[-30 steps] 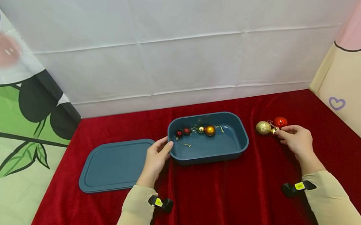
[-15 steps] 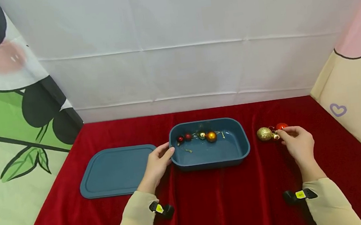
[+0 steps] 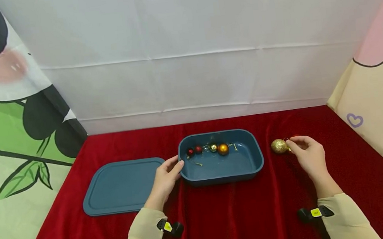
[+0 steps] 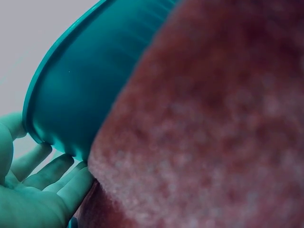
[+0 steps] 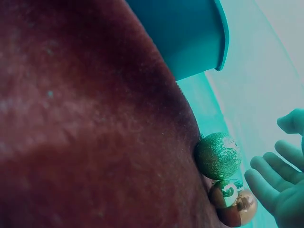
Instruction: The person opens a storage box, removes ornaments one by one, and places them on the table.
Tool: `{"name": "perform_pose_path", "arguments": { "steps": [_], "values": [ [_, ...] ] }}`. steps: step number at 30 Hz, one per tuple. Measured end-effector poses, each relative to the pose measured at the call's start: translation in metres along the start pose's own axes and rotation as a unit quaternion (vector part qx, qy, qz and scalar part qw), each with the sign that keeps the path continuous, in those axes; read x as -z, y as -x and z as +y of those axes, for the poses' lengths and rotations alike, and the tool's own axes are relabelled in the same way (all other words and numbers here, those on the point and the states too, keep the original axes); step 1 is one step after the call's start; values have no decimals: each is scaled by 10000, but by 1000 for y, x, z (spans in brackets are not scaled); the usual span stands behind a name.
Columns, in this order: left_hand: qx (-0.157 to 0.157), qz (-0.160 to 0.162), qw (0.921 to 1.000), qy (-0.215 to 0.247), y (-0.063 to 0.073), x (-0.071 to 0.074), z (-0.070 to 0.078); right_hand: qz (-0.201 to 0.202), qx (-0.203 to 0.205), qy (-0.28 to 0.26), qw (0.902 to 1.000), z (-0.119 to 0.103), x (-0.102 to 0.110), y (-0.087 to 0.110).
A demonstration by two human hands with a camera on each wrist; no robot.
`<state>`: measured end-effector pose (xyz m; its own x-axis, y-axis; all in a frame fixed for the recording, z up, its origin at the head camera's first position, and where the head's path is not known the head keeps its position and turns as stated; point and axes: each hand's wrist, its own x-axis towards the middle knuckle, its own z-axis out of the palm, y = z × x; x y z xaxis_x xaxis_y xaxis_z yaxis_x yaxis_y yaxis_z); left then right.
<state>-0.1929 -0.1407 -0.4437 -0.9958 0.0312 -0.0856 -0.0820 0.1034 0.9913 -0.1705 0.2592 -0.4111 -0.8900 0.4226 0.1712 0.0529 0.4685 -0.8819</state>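
My left hand point(image 3: 166, 174) holds the left end of a blue open box point(image 3: 224, 179), thumb at the rim and the other fingers against the outer wall. In the box lie small dark red baubles point(image 3: 198, 149), a shiny gold one point(image 3: 213, 147) and an orange-gold one point(image 3: 223, 149). On the right my right hand point(image 3: 310, 156) hovers close beside a glittery gold bauble point(image 3: 279, 146). The right wrist view shows its thumb and fingers apart, gripping nothing, near a small gold bauble point(image 5: 223, 194) and a red bauble point(image 5: 239, 209); the hand mostly hides these two in the head view.
A flat blue lid point(image 3: 121, 187) lies left of the box, partly behind the left forearm. Red cloth point(image 3: 229, 216) covers the table. A white curtain point(image 3: 173, 82) hangs behind, with printed cloths at both sides.
My right hand has shifted slightly left toward the glittery bauble, and now covers most of the red and small gold ones. The left hand and box stay put; the head view has tilted slightly upward.
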Motion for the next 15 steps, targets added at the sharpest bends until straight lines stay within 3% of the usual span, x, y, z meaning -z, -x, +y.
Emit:
{"name": "perform_pose_path", "arguments": {
  "steps": [8,15],
  "values": [
    [26,4,9999,99,6,1,-3,-366,419,387,9977,-7,-3,13],
    [-36,-9,9998,194,5,3,3,-646,766,483,9938,-22,-12,17]
  ]
}}
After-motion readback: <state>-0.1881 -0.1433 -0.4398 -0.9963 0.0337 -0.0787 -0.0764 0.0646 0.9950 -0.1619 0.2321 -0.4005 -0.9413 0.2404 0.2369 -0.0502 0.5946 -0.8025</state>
